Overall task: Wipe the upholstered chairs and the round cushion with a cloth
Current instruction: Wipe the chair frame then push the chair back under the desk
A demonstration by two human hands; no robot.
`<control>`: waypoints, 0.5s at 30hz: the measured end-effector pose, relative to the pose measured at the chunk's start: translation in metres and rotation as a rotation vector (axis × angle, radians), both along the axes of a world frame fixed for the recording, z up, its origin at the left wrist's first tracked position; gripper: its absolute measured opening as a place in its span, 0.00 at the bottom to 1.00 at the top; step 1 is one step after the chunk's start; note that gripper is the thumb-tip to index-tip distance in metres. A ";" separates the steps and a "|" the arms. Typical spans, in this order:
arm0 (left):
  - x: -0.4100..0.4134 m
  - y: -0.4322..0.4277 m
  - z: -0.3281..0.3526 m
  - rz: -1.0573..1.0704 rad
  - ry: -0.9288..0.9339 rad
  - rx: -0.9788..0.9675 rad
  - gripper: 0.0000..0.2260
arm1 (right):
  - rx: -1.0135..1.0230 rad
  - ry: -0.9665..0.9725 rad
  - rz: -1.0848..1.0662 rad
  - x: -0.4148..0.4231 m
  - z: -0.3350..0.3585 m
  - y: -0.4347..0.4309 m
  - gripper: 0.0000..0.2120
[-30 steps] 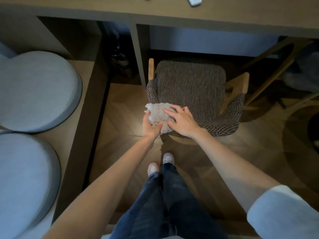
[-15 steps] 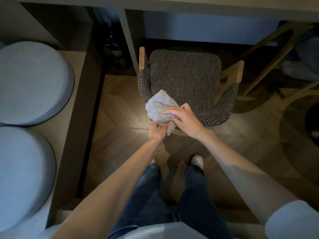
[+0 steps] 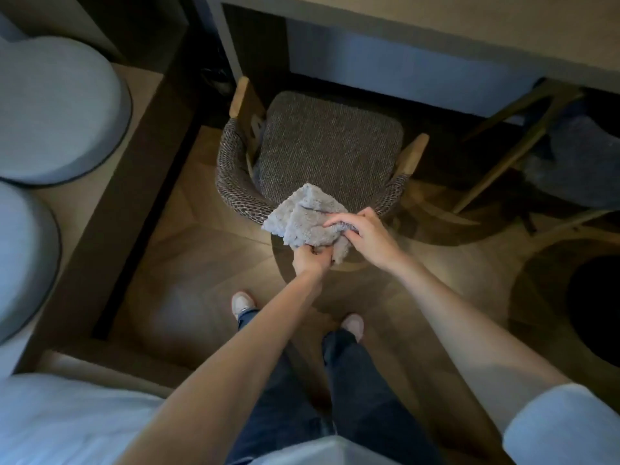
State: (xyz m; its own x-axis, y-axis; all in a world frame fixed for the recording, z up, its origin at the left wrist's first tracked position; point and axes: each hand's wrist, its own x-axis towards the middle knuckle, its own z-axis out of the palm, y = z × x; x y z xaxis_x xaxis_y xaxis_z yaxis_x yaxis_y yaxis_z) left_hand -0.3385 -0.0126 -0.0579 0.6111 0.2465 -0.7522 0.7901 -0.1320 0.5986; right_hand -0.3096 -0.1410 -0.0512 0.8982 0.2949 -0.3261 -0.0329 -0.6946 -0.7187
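A fluffy grey cloth (image 3: 303, 218) hangs over the near backrest edge of the brown woven upholstered chair (image 3: 330, 149), which is tucked under a wooden desk (image 3: 469, 31). My left hand (image 3: 310, 258) grips the cloth's lower end from below. My right hand (image 3: 364, 234) pinches its right side, fingers curled into the fabric. Two round grey cushions lie on a wooden bench at the left, one far (image 3: 55, 109) and one near (image 3: 23, 260).
A second chair (image 3: 577, 156) with wooden legs and blue upholstery stands at the right under the desk. A dark round shape (image 3: 595, 307) lies on the floor at the right edge. My feet stand on the herringbone wood floor (image 3: 188, 263) behind the chair.
The cloth has spread wider and shifted right along the backrest. My view has moved closer and my feet have stepped apart. Both hands keep hold of the cloth.
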 end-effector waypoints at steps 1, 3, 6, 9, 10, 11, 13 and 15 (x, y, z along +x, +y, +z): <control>-0.001 -0.017 -0.001 -0.002 0.008 -0.012 0.15 | -0.009 -0.002 -0.027 -0.001 -0.002 -0.015 0.18; 0.000 -0.051 -0.001 -0.025 0.017 -0.075 0.15 | -0.036 -0.021 -0.094 -0.001 -0.005 -0.045 0.17; 0.009 -0.088 0.006 -0.205 -0.030 -0.078 0.15 | -0.031 -0.098 -0.292 -0.001 -0.004 -0.082 0.16; 0.020 -0.081 0.020 -0.521 -0.351 0.242 0.13 | 0.053 -0.150 -0.431 0.001 0.001 -0.097 0.16; 0.022 -0.071 0.024 -0.568 -0.494 0.360 0.12 | 0.084 -0.137 -0.437 0.001 0.001 -0.097 0.16; 0.023 -0.058 0.027 -0.607 -0.630 0.479 0.11 | 0.104 -0.126 -0.427 0.002 0.000 -0.094 0.16; 0.028 -0.028 0.029 -0.713 -0.799 0.701 0.10 | 0.143 -0.104 -0.369 -0.001 -0.001 -0.079 0.19; 0.035 -0.001 0.022 -0.852 -0.746 0.806 0.13 | 0.208 -0.035 -0.285 -0.009 -0.005 -0.053 0.23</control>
